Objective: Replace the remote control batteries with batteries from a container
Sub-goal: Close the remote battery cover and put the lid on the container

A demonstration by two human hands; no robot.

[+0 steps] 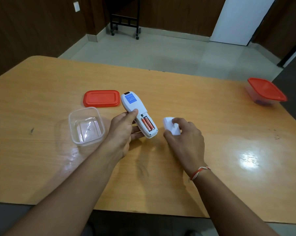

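Note:
My left hand (122, 132) grips a white remote control (135, 106) face down above the table, thumb on its back near the blue label. Its battery bay is uncovered and two orange batteries (147, 123) lie side by side inside. To the right of the remote, my right hand (184, 135) pinches the white battery cover (171, 127) close to the tabletop. A clear plastic container (86, 126) stands open to the left of my left hand, with nothing visible inside. Its red lid (101, 98) lies flat behind it.
The wooden table (203, 103) stretches wide, with glare patches at the right. A second clear container with a red lid (266, 90) sits shut at the far right edge, something dark inside. A black wheeled stand (125, 23) is on the floor beyond.

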